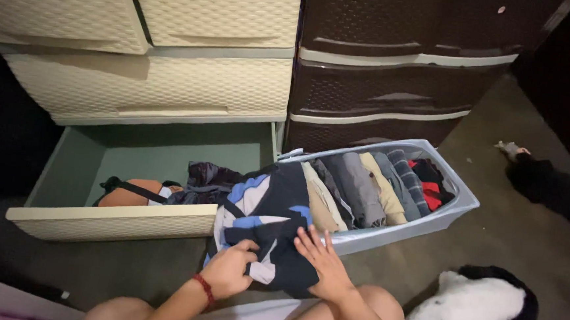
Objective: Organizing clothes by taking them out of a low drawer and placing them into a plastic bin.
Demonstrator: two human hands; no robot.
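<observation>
Fabric, dark navy with blue and white patches, makes up the garment under both hands; it drapes out of the near end of the clear bin and over its rim toward the person's knees. The left hand is clenched on a fold of it, fingers curled into the cloth. The right hand lies flat on top, fingers spread, pressing and gripping nothing.

It looks soft, light and limp: likely to sag and slide apart if lifted by one corner, so a hold on a thick fold with the other palm supporting it seems safest. Nothing about it looks fragile or slippery.

The bin stands at an angle on the floor, packed with upright folded clothes, leaving little slack between them. Just left of it the cream drawer is pulled open, mostly bare inside, with an orange bag and dark clothing at its near side. Its front edge touches or nearly touches the garment. A black-and-white animal lies near the right knee, narrowing room there.
</observation>
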